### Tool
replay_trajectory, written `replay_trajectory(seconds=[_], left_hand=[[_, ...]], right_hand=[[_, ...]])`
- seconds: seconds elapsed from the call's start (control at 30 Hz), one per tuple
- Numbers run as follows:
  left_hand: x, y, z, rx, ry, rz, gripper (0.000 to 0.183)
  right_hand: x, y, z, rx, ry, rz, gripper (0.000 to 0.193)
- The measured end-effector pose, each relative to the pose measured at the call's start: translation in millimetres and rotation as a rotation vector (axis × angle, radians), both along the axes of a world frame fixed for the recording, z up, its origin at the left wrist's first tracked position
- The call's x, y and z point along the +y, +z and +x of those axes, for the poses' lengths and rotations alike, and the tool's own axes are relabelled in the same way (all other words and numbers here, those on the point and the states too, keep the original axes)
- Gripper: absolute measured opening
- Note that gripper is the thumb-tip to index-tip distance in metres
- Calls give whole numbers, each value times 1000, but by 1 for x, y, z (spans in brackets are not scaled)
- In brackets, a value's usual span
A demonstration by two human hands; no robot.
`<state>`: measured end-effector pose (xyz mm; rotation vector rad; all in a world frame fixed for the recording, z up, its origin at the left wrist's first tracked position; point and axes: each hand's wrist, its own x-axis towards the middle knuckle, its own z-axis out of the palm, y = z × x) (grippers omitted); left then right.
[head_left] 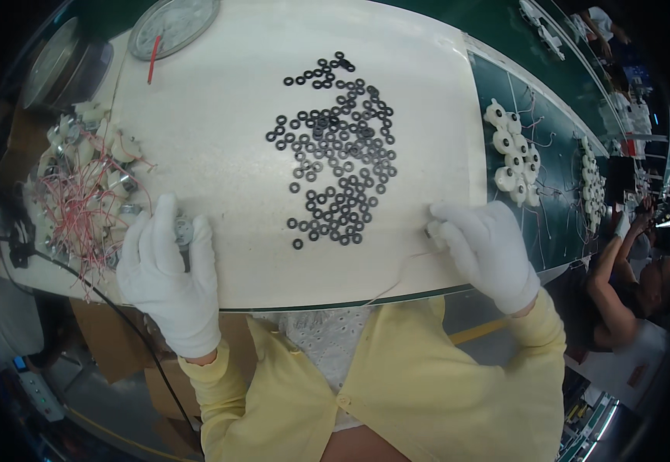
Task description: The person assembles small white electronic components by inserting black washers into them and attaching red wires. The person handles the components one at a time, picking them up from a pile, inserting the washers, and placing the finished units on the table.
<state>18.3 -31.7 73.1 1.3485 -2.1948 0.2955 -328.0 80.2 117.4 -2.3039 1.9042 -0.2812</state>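
At the left of the table, my left hand [164, 269], in a white glove, has its thumb and fingers closed around a small round metal motor [184, 231]. To its left lies a heap of small motors with white parts [80, 192] and tangled red wires. My right hand [489, 246], also gloved, is at the right side of the table with its fingers pinched together. A small part [432, 229] shows at its fingertips, mostly hidden by the glove. Thin wires [401, 279] trail from it toward the near edge. Many black rings [342, 165] lie scattered between the hands.
A round metal tray [169, 29] with a red stick [154, 60] on its rim stands at the far left. White motor assemblies [513, 150] with wires sit in rows on the green surface at right. A black cable [111, 300] hangs at left. People work at far right.
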Motion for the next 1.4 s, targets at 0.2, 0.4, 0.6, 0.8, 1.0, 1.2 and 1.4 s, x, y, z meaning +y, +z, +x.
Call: replay_trajectory(seconds=[0.2, 0.4, 0.6, 0.8, 1.0, 1.2, 1.4], left_hand=[[0, 2, 0, 23, -13, 75, 42], [0, 1, -2, 45, -39, 64, 39], [0, 5, -1, -24, -61, 55, 43], [1, 17, -3, -138, -72, 117, 42], [3, 28, 3, -122, -58, 312, 36], [11, 29, 10, -45, -10, 45, 33], [39, 44, -16, 508, 1, -158, 30]], right_hand=[[45, 3, -36, 217, -205, 14, 38], [47, 21, -23, 105, -322, -98, 39], [39, 6, -17, 182, -262, -185, 38], [51, -11, -46, 260, -293, -347, 38], [52, -12, -61, 279, -316, -356, 36], [53, 24, -43, 248, -363, -357, 37], [22, 37, 43, -209, -65, -114, 62]])
